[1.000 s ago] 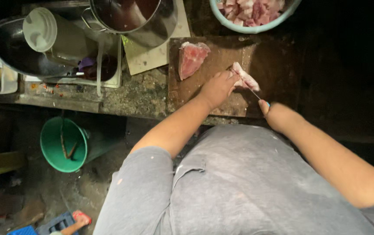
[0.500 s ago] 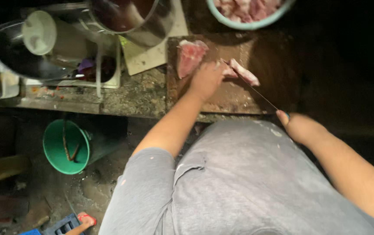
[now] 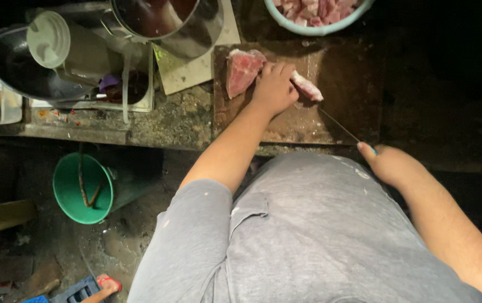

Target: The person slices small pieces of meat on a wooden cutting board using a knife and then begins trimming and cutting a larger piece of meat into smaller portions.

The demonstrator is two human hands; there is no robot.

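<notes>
Right hand (image 3: 391,164), 4 o'clock, at the near board edge: closed around a knife (image 3: 339,125) handle; thin blade runs toward 11 o'clock, tip at the meat strip (image 3: 307,87).

Left hand (image 3: 274,87), 12 o'clock: fingers curled down over meat, pressing between the strip and the slab (image 3: 242,71).

Board (image 3: 353,84), dark wood, on the counter (image 3: 140,120): carries slab, strip, both near its far-left part.

Bucket (image 3: 78,188), green, 9 o'clock, on the floor below the counter.

Pot (image 3: 196,28), steel, 11 o'clock, past the board.

Bowl (image 3: 319,11), 12 o'clock, far edge: cut pink meat pieces inside.
</notes>
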